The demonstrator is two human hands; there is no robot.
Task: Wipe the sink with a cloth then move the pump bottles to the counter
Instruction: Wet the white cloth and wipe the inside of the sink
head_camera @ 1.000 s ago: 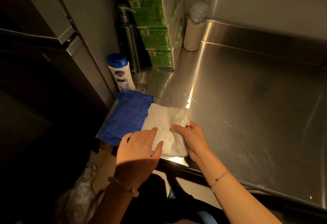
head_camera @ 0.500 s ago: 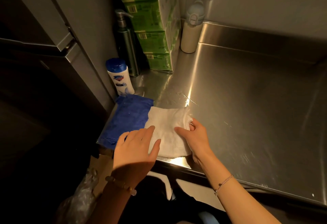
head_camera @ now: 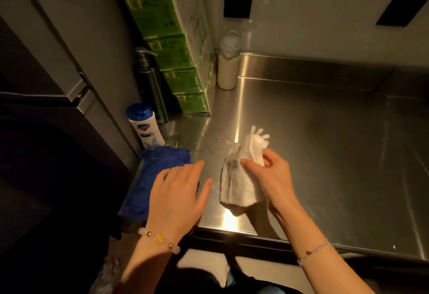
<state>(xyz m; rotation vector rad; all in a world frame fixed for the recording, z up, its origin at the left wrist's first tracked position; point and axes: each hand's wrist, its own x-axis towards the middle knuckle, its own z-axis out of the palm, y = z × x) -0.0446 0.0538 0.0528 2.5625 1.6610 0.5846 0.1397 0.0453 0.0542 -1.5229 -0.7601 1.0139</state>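
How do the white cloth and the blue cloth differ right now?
The white cloth is bunched and lifted in the right hand; the blue cloth lies flat at the counter's left edge. The white one shows a dark smudge; the blue shows none. The left hand hovers open above the blue one.

The one camera is sitting up on the person's head and looking forward and down, close over the front edge of the shiny metal counter (head_camera: pixel 325 154), with the left hand (head_camera: pixel 178 196) and right hand (head_camera: pixel 271 177) reaching in from the bottom. It is facing toward the back corner, where the green boxes (head_camera: pixel 176 61) are standing against the wall (head_camera: pixel 313 15), and the wide lens is bending the edges. The left side is so dark that it is probably a cabinet there, but it is hard to tell.
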